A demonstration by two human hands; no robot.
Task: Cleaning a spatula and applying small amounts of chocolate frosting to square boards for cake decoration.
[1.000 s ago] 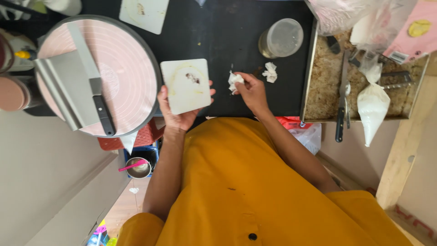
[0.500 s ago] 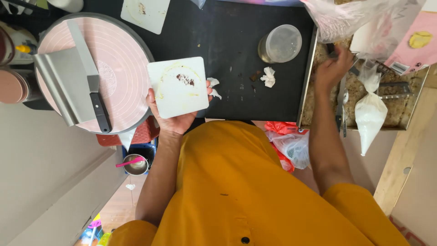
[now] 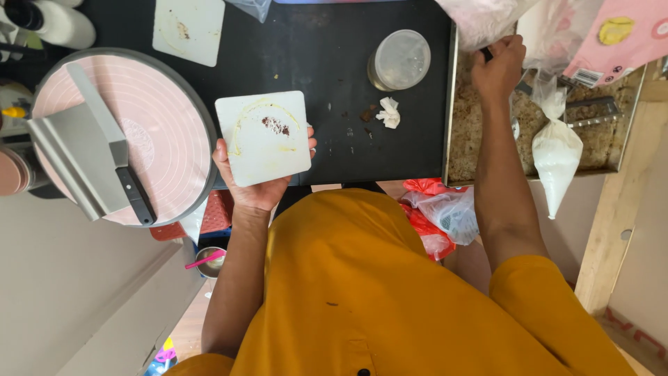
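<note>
One left hand (image 3: 254,184) grips the white square board (image 3: 264,138) from beneath; right hand (image 3: 497,66) clutches a dark tool.

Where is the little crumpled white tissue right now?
The crumpled tissue lies on the black table, just below the clear plastic tub, between the square white board and the stone counter.

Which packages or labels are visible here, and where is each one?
Pink package: top right corner, flat, with a yellow round mark and a white striped label.
Lidded clear tub: round, on the black counter.
Red and clear plastic bags: crumpled, below the counter edge.
</note>
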